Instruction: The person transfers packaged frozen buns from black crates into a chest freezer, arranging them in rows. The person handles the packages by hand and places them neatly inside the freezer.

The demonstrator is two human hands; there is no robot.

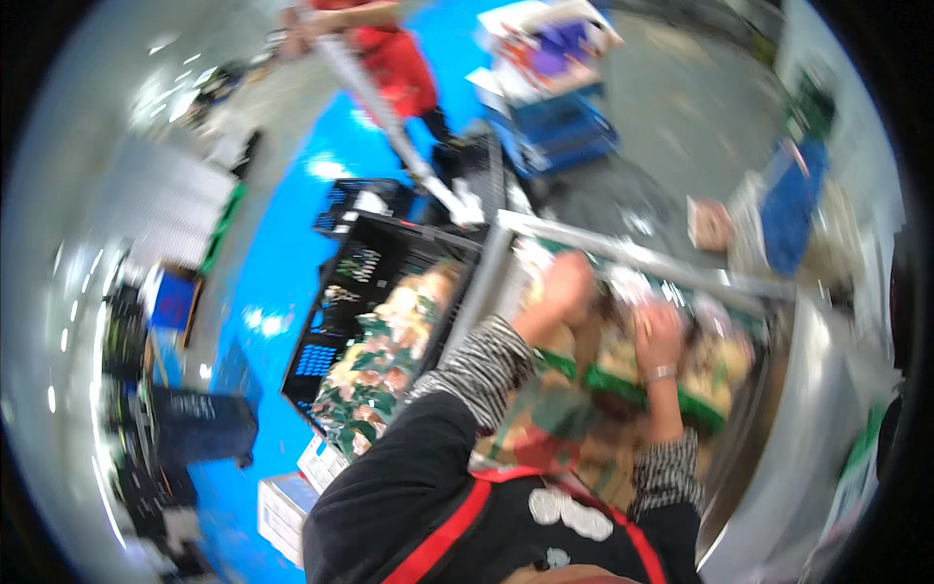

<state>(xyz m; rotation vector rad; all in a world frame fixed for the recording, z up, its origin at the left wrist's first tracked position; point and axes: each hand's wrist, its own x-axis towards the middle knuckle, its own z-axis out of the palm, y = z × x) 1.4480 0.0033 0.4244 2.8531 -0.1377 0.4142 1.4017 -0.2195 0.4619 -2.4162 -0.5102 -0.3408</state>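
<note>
In a steel-edged bin (pixel 632 255) in front of me lie several clear bags of pale yellow produce (pixel 715 365) with green lower bands; blur hides what kind it is. My left hand (pixel 567 284) is curled over the bags at the bin's far left part. Its fingers are smeared and partly hidden. To its right, my right hand (pixel 659 336) is closed like a fist at the top of a bag, with a band at the wrist. What either hand grips does not show clearly. Left of the bin, a black plastic crate (pixel 326 326) holds similar bags with green printing.
A person in red (pixel 394 68) stands beyond the crate beside a long pale bar (pixel 375 102). Blue crates (pixel 555 131) with an open carton on top stand at the far side. A dark bin (pixel 202 426) and white boxes (pixel 282 511) are to the left.
</note>
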